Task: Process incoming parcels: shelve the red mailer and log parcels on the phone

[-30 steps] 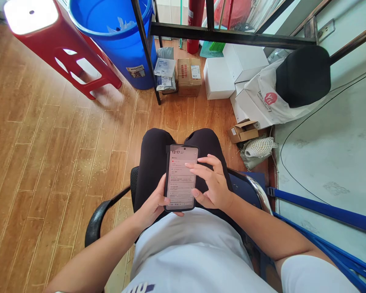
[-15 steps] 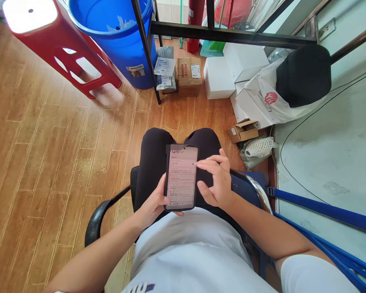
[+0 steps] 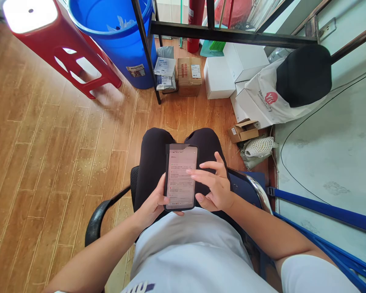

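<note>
A black-edged phone [image 3: 182, 179] with a lit, pinkish screen of text lines is upright over my lap, in front of my white shirt. My left hand [image 3: 156, 201] grips its lower left side, thumb on the front edge and fingertips showing beneath the bottom edge. On the right, my right hand [image 3: 215, 185] has its fingers spread and holds nothing; one or two fingertips lie over the upper middle of the screen. Whether they touch the glass cannot be seen. My legs in dark trousers [image 3: 154, 158] are below the phone.
Around me is a chair with a black armrest [image 3: 93, 226]. Ahead stand a red stool [image 3: 61, 49], a blue bin [image 3: 125, 53], a cardboard box [image 3: 189, 83], white boxes [image 3: 218, 77] and a black metal frame [image 3: 232, 35]. Blue folded poles [image 3: 326, 211] lean at the right.
My right hand's fingers have moved left and slightly down over the screen. The text list on the phone has shifted upward. My left hand has stayed in place.
</note>
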`<action>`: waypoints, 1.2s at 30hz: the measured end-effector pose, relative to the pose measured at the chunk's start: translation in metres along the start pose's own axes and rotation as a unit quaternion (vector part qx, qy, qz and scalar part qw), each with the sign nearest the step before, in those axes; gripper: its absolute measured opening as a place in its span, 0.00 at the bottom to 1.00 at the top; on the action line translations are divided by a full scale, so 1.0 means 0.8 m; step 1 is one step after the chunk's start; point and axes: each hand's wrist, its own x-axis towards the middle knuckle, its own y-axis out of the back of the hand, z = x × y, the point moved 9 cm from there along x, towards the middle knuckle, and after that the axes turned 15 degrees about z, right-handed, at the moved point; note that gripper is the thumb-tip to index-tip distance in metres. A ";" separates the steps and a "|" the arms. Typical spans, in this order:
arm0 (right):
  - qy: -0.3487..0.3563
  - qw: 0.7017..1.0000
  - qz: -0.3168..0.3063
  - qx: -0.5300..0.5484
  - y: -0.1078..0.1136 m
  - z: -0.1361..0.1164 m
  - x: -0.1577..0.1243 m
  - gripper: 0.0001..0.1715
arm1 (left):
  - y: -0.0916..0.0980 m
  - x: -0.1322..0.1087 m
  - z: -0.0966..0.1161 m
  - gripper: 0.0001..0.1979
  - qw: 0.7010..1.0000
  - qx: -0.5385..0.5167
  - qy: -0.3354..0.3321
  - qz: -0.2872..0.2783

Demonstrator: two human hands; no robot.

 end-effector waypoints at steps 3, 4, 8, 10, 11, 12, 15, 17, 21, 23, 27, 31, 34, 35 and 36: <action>0.018 1.000 -0.020 0.011 -0.005 -0.004 -0.002 0.23 | 0.002 0.001 -0.002 0.36 1.000 -0.005 0.000 0.002; 0.020 1.000 -0.019 0.012 -0.005 -0.005 -0.002 0.22 | 0.002 0.001 -0.002 0.36 1.000 -0.005 -0.001 0.002; 0.036 0.999 -0.006 0.026 -0.003 -0.009 -0.005 0.21 | 0.001 0.001 -0.001 0.36 1.000 0.001 0.001 0.003; 0.045 0.998 -0.015 0.030 -0.005 -0.012 -0.007 0.22 | 0.000 0.000 0.001 0.35 1.000 0.002 0.000 0.009; 0.042 0.999 -0.023 0.025 -0.007 -0.011 -0.008 0.23 | -0.001 0.000 0.001 0.35 1.000 0.001 -0.001 0.010; 0.032 0.999 -0.032 0.017 -0.009 -0.009 -0.008 0.25 | -0.001 -0.001 0.002 0.35 1.000 0.000 -0.003 0.009; -0.016 0.998 -0.058 -0.017 -0.014 0.004 -0.007 0.29 | -0.004 -0.001 0.004 0.36 1.000 0.001 -0.008 0.002; -0.050 0.997 -0.047 -0.037 -0.010 0.012 -0.005 0.27 | -0.005 -0.001 0.005 0.35 1.000 0.007 -0.009 -0.006; -0.076 0.996 0.023 -0.042 0.006 0.019 -0.002 0.22 | -0.006 -0.001 0.006 0.35 1.000 0.012 -0.011 -0.012; -0.042 0.999 0.013 -0.019 0.003 0.011 -0.003 0.23 | -0.005 0.000 0.005 0.35 1.000 0.007 -0.009 -0.006; 0.022 0.999 -0.042 0.004 -0.011 -0.005 -0.007 0.23 | -0.002 0.000 0.003 0.35 1.000 -0.002 -0.002 0.004; -0.031 0.999 -0.017 -0.020 -0.004 0.009 -0.004 0.18 | -0.002 0.000 0.002 0.35 1.000 -0.004 -0.001 -0.002; -0.065 0.997 0.036 -0.026 0.010 0.017 -0.001 0.15 | -0.002 0.000 0.001 0.34 1.000 -0.002 -0.004 -0.006; -0.064 0.997 0.044 -0.021 0.011 0.016 -0.001 0.15 | -0.001 0.000 0.002 0.34 1.000 -0.003 -0.007 -0.005; -0.060 0.997 0.044 -0.016 0.012 0.015 -0.001 0.16 | -0.001 0.000 0.002 0.34 1.000 -0.003 -0.008 -0.006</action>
